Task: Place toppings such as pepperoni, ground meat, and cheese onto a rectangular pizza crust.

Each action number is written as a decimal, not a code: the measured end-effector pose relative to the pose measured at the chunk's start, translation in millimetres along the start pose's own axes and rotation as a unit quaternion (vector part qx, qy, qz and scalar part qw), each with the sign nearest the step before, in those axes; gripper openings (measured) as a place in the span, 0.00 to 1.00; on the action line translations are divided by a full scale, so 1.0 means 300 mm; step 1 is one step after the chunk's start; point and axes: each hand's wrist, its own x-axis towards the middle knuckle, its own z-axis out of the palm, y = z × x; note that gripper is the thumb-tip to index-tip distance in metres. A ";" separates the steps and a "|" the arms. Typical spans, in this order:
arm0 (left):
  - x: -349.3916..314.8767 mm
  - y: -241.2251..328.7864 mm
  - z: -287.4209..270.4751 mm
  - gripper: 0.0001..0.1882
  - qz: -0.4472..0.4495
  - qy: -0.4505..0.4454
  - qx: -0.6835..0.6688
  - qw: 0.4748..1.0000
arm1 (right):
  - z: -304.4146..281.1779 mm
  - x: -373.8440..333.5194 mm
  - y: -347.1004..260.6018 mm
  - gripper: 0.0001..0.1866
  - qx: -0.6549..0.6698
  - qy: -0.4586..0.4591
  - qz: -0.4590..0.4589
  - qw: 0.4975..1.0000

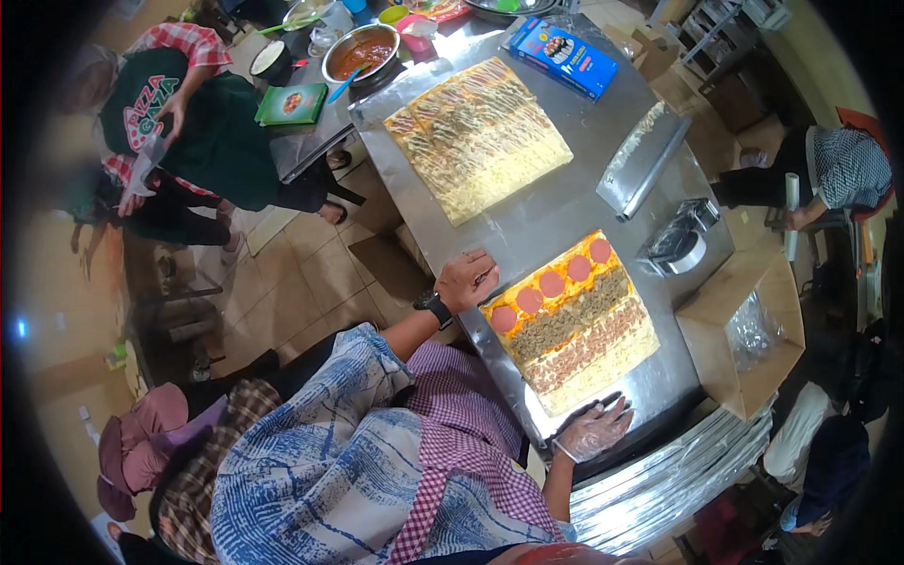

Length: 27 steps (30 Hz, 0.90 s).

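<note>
In front of me on the steel table (565, 221) lies a rectangular pizza (589, 306) topped in bands: pink round slices on orange sauce, brown minced topping, reddish crumbs and pale grated cheese. My left hand (466, 281), bare with a dark wristband, rests at the table edge by the pizza's left corner. Its fingers are curled in, and I see nothing held. My right hand (595, 430) wears a clear plastic glove and lies near the pizza's cheese end, fingers spread and holding nothing. Farther off is a second rectangular pizza (478, 141), partly striped with sauce.
A blue box (562, 58) and a metal bowl of red sauce (362, 54) stand at the far side. Right of the pizzas are a long tray (643, 160), a black-and-silver dispenser (680, 235) and an open carton (744, 330). A person in a green apron (188, 132) stands at left.
</note>
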 end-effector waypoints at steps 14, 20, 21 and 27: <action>0.019 -0.027 -0.013 0.06 0.027 -0.020 0.006 0.999 | 0.036 0.008 -0.005 0.26 -0.030 0.013 -0.034 0.999; 0.017 -0.051 -0.028 0.05 0.055 -0.017 -0.047 0.997 | 0.023 0.021 -0.043 0.26 -0.080 -0.007 -0.033 0.996; 0.018 -0.056 -0.028 0.05 0.064 -0.049 -0.056 0.995 | 0.025 0.016 -0.041 0.27 -0.088 -0.004 -0.030 0.996; 0.028 -0.083 -0.055 0.06 0.096 -0.141 -0.125 0.977 | 0.041 0.012 -0.054 0.29 -0.128 -0.030 -0.006 0.991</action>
